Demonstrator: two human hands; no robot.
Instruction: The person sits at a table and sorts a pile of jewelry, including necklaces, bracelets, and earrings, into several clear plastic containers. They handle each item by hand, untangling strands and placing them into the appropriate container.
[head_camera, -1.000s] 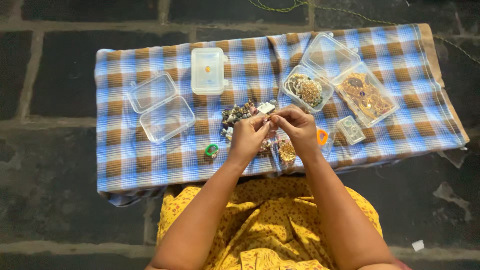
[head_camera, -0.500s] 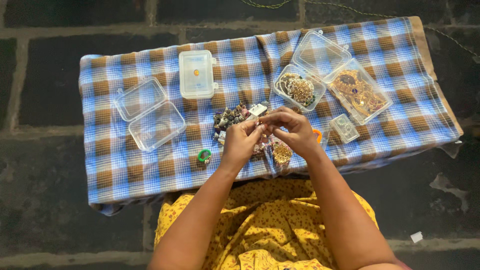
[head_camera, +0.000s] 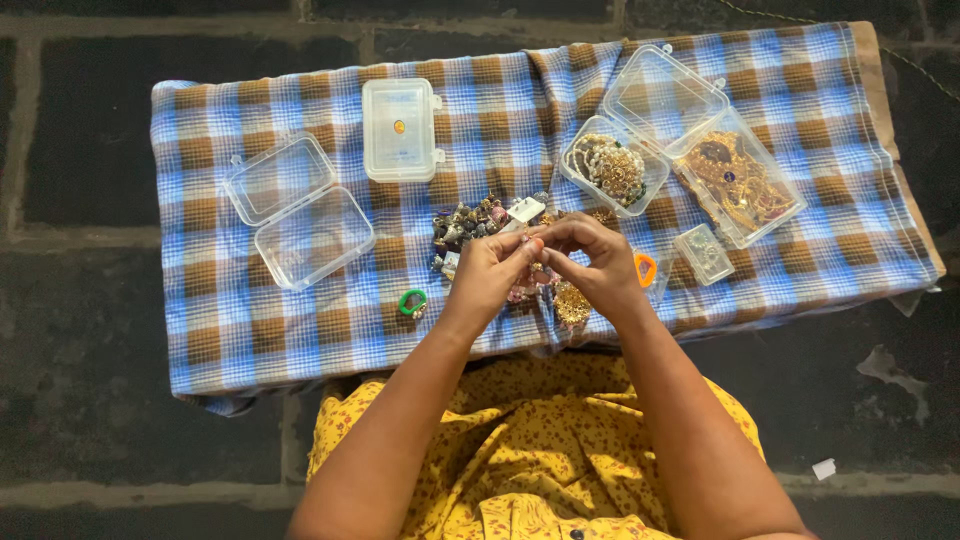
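My left hand (head_camera: 488, 272) and my right hand (head_camera: 597, 262) meet over the middle of a blue and brown checked cloth (head_camera: 250, 330). Together their fingertips pinch a small piece of jewellery (head_camera: 540, 243), too small to make out. Under and behind the hands lies a loose pile of small jewellery pieces (head_camera: 465, 225), with a gold ornament (head_camera: 573, 302) just below my right hand. A green ring (head_camera: 412, 302) lies left of my left hand and an orange ring (head_camera: 645, 268) right of my right hand.
An open empty clear box (head_camera: 300, 210) lies at the left, a shut white box (head_camera: 400, 130) behind. At the right, an open clear box (head_camera: 655, 120) holds pearl and gold jewellery, another gold pieces (head_camera: 735, 180), beside a tiny clear box (head_camera: 703, 253). Dark stone floor surrounds.
The view shifted slightly, so the cloth sits a little differently in frame. My hands stay together at the same spot, fingers working the small piece.
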